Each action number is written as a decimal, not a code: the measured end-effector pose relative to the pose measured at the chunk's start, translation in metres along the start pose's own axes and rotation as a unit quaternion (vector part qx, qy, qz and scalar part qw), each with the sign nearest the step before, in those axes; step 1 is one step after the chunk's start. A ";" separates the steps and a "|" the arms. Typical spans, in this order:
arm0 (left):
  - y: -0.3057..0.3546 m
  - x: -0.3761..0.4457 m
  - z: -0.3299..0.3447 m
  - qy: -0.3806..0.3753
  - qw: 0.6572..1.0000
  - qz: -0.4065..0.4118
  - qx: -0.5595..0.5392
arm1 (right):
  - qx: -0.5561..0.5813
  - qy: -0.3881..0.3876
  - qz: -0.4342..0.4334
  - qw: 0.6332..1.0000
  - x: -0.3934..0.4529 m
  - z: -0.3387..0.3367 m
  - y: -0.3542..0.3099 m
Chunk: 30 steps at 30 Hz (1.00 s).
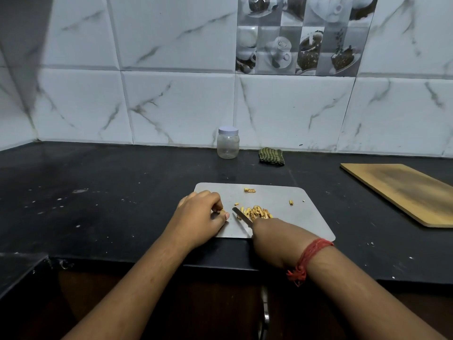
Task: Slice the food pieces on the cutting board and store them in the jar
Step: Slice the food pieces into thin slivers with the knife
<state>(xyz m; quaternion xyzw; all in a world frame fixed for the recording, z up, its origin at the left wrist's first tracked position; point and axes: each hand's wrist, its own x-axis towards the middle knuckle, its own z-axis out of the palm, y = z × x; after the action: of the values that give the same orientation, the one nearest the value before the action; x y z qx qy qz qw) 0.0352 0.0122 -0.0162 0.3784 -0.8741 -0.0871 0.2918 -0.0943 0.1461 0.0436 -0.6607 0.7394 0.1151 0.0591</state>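
Note:
A grey cutting board [277, 197] lies on the black counter near its front edge. A heap of yellow sliced food pieces [257, 212] sits at the board's middle, with a few stray bits [249, 190] farther back. My left hand [201, 217] rests on the board's left edge and pinches a small food piece [221, 211] in its curled fingers. My right hand [272, 238] grips a knife [241, 217] whose blade points left toward that piece. A clear jar [228, 143] with a white lid stands closed at the back by the wall.
A green striped cloth [271, 156] lies right of the jar. A wooden board [407, 192] lies at the right of the counter [98, 197]. The tiled wall rises behind. A red thread band circles my right wrist.

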 end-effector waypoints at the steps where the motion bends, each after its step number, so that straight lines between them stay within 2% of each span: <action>1: 0.000 0.001 0.001 -0.003 1.000 -0.001 -0.003 | 0.015 0.009 0.006 1.000 0.000 0.003 0.001; 8: -0.008 0.034 0.003 -0.042 0.998 -0.012 0.039 | 0.136 0.081 0.027 0.987 0.007 0.023 0.014; 14: -0.011 0.069 0.008 -0.099 0.993 -0.015 0.062 | 0.239 0.136 0.023 0.961 0.005 0.032 0.019; 16: -0.007 0.079 0.012 -0.102 0.993 -0.004 0.056 | 0.326 0.133 0.017 0.936 0.000 0.033 0.026; 18: -0.001 0.090 0.018 -0.096 0.994 0.013 0.051 | 0.460 0.111 0.007 0.881 -0.005 0.034 0.031; 20: 0.009 0.101 0.024 -0.107 0.992 0.033 0.064 | 0.529 0.109 -0.001 0.841 -0.010 0.036 0.033; 24: 0.034 0.119 0.035 -0.181 0.970 0.063 0.147 | 0.554 0.133 -0.016 0.821 -0.011 0.040 0.034; 30: 0.036 0.124 0.038 -0.147 0.980 0.048 0.127 | 0.583 0.141 -0.025 0.800 -0.016 0.040 0.034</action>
<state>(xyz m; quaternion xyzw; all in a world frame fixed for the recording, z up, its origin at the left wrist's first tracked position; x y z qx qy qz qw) -0.0762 -0.0538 0.0214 0.3531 -0.9286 -0.0158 0.1134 -0.1290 0.1747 0.0124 -0.5288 0.6499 -0.4338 0.3315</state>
